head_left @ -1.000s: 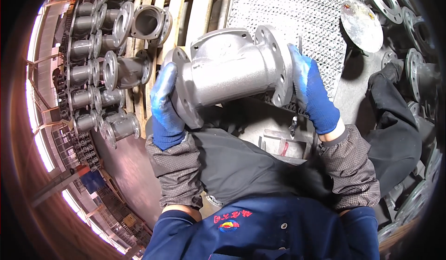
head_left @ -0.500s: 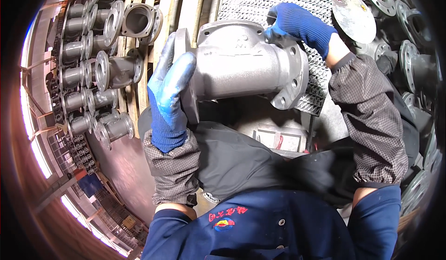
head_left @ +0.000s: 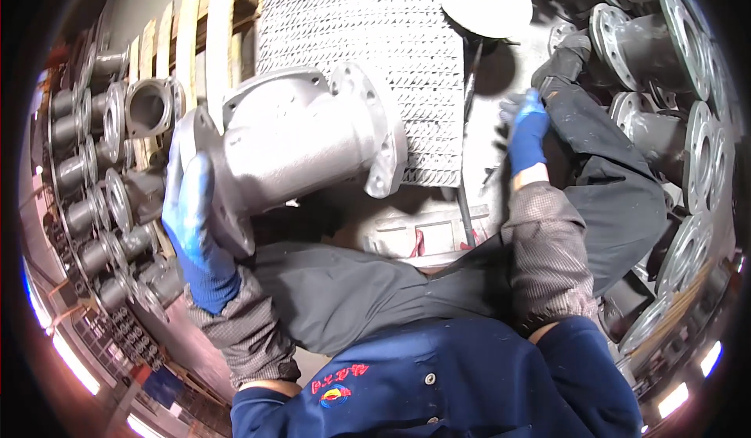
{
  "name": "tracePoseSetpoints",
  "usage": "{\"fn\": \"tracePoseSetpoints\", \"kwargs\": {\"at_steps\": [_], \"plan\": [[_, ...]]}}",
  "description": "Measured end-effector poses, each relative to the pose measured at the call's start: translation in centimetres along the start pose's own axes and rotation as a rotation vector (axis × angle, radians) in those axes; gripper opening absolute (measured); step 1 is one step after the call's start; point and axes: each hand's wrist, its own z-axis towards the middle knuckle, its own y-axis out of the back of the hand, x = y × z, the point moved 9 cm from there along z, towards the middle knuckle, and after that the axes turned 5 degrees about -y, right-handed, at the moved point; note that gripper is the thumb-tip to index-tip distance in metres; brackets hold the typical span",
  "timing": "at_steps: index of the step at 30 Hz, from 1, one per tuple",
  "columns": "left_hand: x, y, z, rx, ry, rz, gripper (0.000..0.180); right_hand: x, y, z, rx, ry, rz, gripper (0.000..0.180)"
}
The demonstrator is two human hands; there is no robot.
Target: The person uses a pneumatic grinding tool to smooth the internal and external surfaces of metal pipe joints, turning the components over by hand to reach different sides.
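Observation:
A grey cast-metal valve body (head_left: 297,145) with a round flange at each end lies tilted on the metal mesh bench top (head_left: 430,125). My left hand (head_left: 195,235), in a blue coated glove, grips its left flange, fingers and thumb on either side of the rim. Off to the right, beyond the bench edge and away from the casting, my right hand (head_left: 528,129) is low beside my leg. Its gloved fingers look loosely apart, with nothing visible in them, though they are small and slightly blurred.
Rows of similar flanged castings (head_left: 149,109) stand on the left by a wooden pallet (head_left: 188,31). More castings (head_left: 649,47) crowd the right side. A round pale disc (head_left: 485,4) sits at the bench's far right corner. A dark rod or cord (head_left: 469,86) runs beside the bench.
My right hand has left the casting's upper right side and moved down and away to the right. The left hand keeps its hold on the flange. The whole view has swung to the right.

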Motion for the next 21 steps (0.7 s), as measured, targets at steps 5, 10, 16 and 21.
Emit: {"fn": "tracePoseSetpoints", "kwargs": {"at_steps": [5,10,16,21], "plan": [[1.7,-1.7,1.4,-0.2,0.733,-0.614,0.057,-2.6,-6.4,3.9,-0.055,0.362,-0.635,0.052],[2.1,-1.6,1.6,-0.224,0.784,-0.645,0.06,-1.4,-9.4,4.5,0.068,0.644,-0.406,0.029],[-0.6,-0.5,3.8,0.018,0.174,0.019,0.036,-2.3,-8.4,2.1,0.217,0.177,0.045,0.006],[1.0,-1.2,3.3,-0.234,0.476,-0.401,0.036,-1.2,-9.3,0.8,0.546,-0.047,0.236,0.015]]}}
